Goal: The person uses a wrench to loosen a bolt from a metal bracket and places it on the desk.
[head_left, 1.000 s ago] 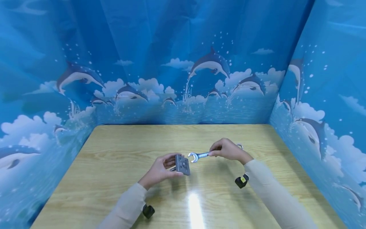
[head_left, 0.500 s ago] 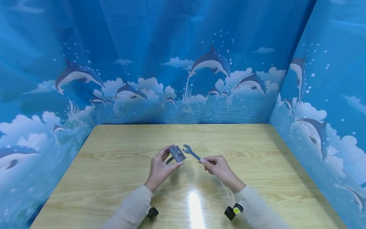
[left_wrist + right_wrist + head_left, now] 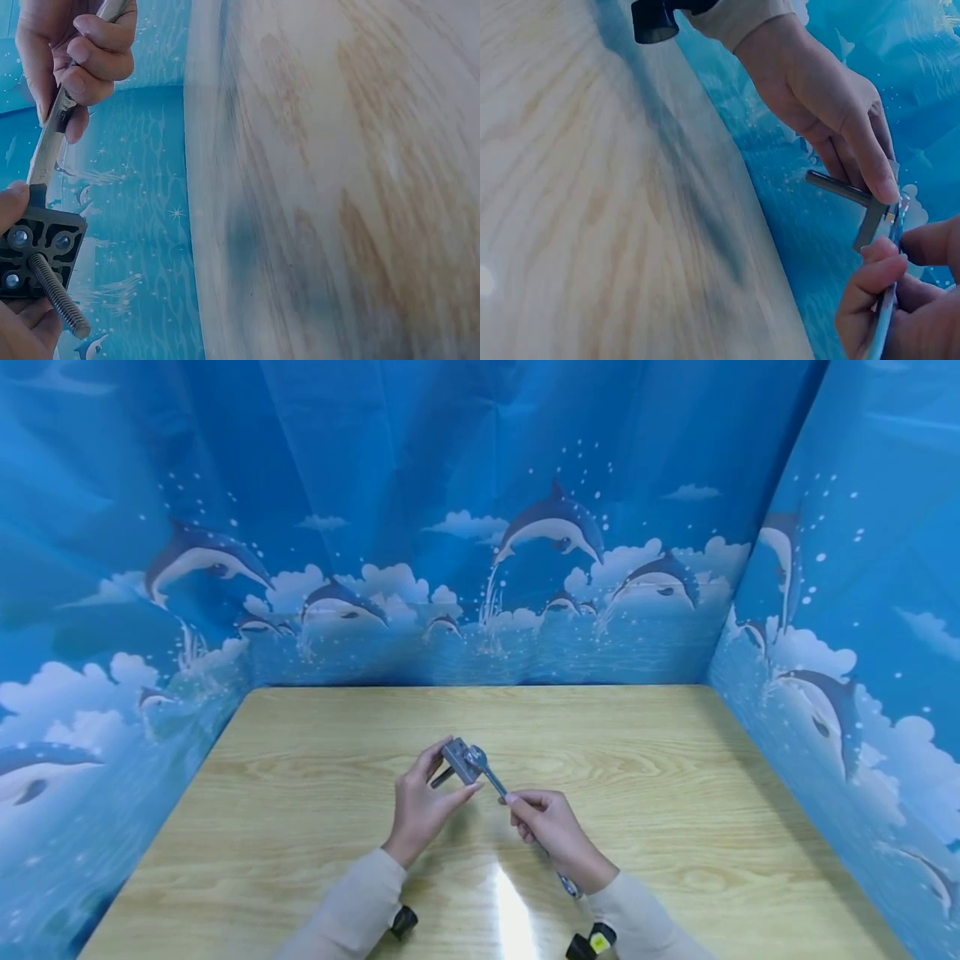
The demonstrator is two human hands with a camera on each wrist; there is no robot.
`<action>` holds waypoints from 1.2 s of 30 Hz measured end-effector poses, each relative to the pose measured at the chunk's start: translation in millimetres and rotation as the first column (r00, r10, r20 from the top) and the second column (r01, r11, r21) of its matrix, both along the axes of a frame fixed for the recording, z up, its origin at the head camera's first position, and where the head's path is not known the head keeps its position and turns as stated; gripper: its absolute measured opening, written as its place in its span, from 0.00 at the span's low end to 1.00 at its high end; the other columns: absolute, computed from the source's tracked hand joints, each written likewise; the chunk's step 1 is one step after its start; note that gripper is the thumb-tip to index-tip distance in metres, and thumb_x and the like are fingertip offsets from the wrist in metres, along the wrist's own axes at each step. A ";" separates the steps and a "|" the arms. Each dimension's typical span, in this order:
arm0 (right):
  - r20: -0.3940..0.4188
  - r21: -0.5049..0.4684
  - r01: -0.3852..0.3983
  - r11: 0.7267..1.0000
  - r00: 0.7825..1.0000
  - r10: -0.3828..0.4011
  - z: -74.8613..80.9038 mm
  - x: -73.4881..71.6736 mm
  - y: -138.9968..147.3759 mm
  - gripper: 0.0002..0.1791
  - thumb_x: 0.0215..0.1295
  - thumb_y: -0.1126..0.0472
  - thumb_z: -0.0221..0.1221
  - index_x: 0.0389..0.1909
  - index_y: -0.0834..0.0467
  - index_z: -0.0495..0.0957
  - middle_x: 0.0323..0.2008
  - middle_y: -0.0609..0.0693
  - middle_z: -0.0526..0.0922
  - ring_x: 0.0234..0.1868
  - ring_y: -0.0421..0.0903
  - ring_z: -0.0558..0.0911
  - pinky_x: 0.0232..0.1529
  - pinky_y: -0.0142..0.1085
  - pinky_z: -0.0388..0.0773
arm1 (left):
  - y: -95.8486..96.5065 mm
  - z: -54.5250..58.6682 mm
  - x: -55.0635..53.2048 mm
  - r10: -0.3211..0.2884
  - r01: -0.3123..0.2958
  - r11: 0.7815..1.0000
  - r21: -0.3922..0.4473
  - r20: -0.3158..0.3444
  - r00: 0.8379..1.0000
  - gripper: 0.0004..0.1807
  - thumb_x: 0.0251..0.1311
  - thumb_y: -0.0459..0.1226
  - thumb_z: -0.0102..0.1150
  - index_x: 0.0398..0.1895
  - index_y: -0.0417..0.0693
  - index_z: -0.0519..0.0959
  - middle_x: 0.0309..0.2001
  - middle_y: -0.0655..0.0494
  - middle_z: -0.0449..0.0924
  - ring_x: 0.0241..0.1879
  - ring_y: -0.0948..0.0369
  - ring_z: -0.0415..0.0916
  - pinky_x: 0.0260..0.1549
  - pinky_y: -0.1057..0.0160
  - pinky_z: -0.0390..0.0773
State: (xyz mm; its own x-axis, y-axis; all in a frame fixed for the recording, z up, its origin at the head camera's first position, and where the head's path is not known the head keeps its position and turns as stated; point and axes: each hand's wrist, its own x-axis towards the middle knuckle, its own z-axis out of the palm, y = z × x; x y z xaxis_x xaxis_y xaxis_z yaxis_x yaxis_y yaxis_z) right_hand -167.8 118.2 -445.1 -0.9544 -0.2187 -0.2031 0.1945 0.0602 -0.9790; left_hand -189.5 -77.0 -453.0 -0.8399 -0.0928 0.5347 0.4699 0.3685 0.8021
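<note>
A small square grey plate [image 3: 456,762] is held off the table by my left hand [image 3: 420,814], thumb and fingers on its edges. From its back sticks a threaded bolt [image 3: 60,295], plain to see in the left wrist view. My right hand [image 3: 557,833] grips a silver combination wrench [image 3: 492,782] by its shank. The wrench's open end lies against the plate's front, over its middle. How the jaw sits on the bolt head there is hidden. Past my right palm, the ring end [image 3: 570,886] points down toward my wrist.
Both hands are above a light wood-grain table [image 3: 315,760]. A blue dolphin-print curtain [image 3: 480,527] stands along the back and sides. Black wrist cameras [image 3: 403,922] hang below the cream sleeves.
My right hand has come nearer and left, swinging the wrench's open end from beside the plate onto its front. My left hand has raised and tilted the plate slightly.
</note>
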 end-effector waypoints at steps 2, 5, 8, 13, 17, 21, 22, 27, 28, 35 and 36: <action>0.016 -0.025 -0.014 1.000 1.000 0.014 -3.2 1.9 -1.8 0.20 0.68 0.60 0.56 0.49 0.74 0.75 0.21 0.45 0.75 0.19 0.35 0.70 0.16 0.20 0.68 | 0.5 -2.0 0.6 0.007 -0.007 1.000 -0.007 -0.020 1.000 0.43 0.33 0.35 0.80 0.59 0.37 0.73 0.54 0.41 0.78 0.54 0.48 0.78 0.55 0.63 0.77; 0.048 -0.061 -0.029 0.998 0.998 0.032 -6.7 4.4 -5.7 0.20 0.69 0.59 0.55 0.49 0.74 0.75 0.21 0.45 0.75 0.19 0.35 0.70 0.16 0.20 0.68 | -0.2 -4.7 1.1 0.014 -0.014 1.000 -0.014 -0.035 0.999 0.43 0.33 0.35 0.80 0.59 0.36 0.73 0.55 0.41 0.78 0.54 0.48 0.78 0.55 0.63 0.77; 0.066 -0.088 -0.032 0.996 0.997 0.038 -8.3 7.0 -8.9 0.21 0.68 0.58 0.55 0.49 0.74 0.75 0.20 0.44 0.74 0.18 0.35 0.70 0.15 0.20 0.67 | -1.1 -7.1 1.2 0.021 -0.022 0.999 -0.028 -0.044 0.999 0.42 0.33 0.34 0.80 0.58 0.35 0.73 0.55 0.41 0.78 0.54 0.48 0.78 0.55 0.63 0.76; 0.081 -0.122 -0.036 0.992 0.996 0.046 -7.7 9.4 -13.1 0.22 0.68 0.57 0.55 0.49 0.74 0.75 0.19 0.44 0.73 0.17 0.33 0.68 0.14 0.19 0.65 | -1.5 -8.4 1.0 0.034 -0.039 0.998 -0.056 -0.089 0.995 0.43 0.32 0.34 0.80 0.58 0.35 0.73 0.54 0.40 0.78 0.53 0.47 0.78 0.53 0.60 0.78; 0.092 -0.148 -0.023 0.989 0.995 0.037 -6.7 10.3 -16.4 0.22 0.68 0.57 0.56 0.50 0.74 0.74 0.19 0.44 0.73 0.16 0.33 0.67 0.13 0.19 0.64 | -1.1 -7.0 -0.5 0.025 -0.037 0.995 -0.092 -0.126 0.992 0.43 0.33 0.35 0.80 0.59 0.35 0.73 0.53 0.40 0.79 0.51 0.48 0.79 0.52 0.59 0.80; 0.086 -0.158 -0.011 0.987 0.996 0.025 -6.2 10.2 -18.5 0.22 0.68 0.57 0.55 0.50 0.74 0.74 0.18 0.44 0.72 0.16 0.34 0.67 0.12 0.19 0.63 | -2.1 -4.2 -2.0 0.019 -0.035 0.993 -0.114 -0.137 0.990 0.43 0.33 0.36 0.81 0.59 0.37 0.73 0.53 0.42 0.80 0.52 0.49 0.79 0.53 0.61 0.79; 0.083 -0.160 -0.014 0.987 0.996 0.028 -6.2 10.0 -18.9 0.22 0.69 0.57 0.55 0.50 0.74 0.74 0.18 0.44 0.72 0.16 0.34 0.66 0.12 0.19 0.63 | -2.6 -3.5 -2.1 0.020 -0.036 0.993 -0.116 -0.138 0.990 0.43 0.33 0.36 0.81 0.59 0.37 0.73 0.53 0.42 0.80 0.52 0.50 0.79 0.53 0.62 0.78; 0.084 -0.161 -0.027 0.987 0.996 0.041 -5.8 9.3 -19.9 0.22 0.69 0.57 0.55 0.51 0.74 0.74 0.18 0.43 0.71 0.16 0.33 0.66 0.12 0.19 0.62 | -4.9 -2.4 -2.6 0.009 -0.027 0.992 -0.124 -0.143 0.990 0.43 0.33 0.36 0.81 0.59 0.37 0.73 0.53 0.43 0.80 0.52 0.50 0.79 0.54 0.63 0.78; 0.085 -0.160 -0.028 0.987 0.996 0.042 -6.0 9.1 -19.9 0.22 0.69 0.57 0.54 0.51 0.74 0.74 0.18 0.43 0.71 0.16 0.33 0.66 0.12 0.19 0.62 | -5.3 -2.4 -2.7 0.001 -0.019 0.992 -0.124 -0.144 0.990 0.43 0.33 0.36 0.81 0.59 0.37 0.73 0.53 0.42 0.80 0.52 0.50 0.79 0.53 0.62 0.78; 0.092 -0.130 -0.046 0.990 0.994 0.058 -7.9 5.2 -13.6 0.20 0.70 0.58 0.53 0.50 0.74 0.74 0.19 0.44 0.72 0.16 0.34 0.65 0.12 0.20 0.61 | -8.9 -0.1 -3.4 -0.090 0.083 0.992 -0.095 -0.080 0.993 0.42 0.36 0.35 0.79 0.60 0.37 0.72 0.54 0.43 0.79 0.52 0.50 0.80 0.50 0.61 0.81; 0.088 -0.123 -0.056 0.991 0.994 0.067 -7.8 3.9 -12.0 0.20 0.70 0.58 0.53 0.50 0.74 0.74 0.19 0.44 0.72 0.16 0.34 0.65 0.12 0.20 0.61 | -10.2 0.2 -3.7 -0.105 0.098 0.991 -0.090 -0.069 0.992 0.42 0.37 0.35 0.79 0.60 0.39 0.72 0.54 0.43 0.79 0.51 0.51 0.80 0.50 0.63 0.81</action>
State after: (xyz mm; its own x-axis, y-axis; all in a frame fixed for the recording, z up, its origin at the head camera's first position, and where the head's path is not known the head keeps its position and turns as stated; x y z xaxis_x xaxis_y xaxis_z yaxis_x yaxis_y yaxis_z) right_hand -163.9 106.2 -452.8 -0.9170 -0.3043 -0.2578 0.2833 -0.0421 -0.9581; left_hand -193.2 -87.2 -452.8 -0.8011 0.0403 0.5972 0.5646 0.3823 0.7315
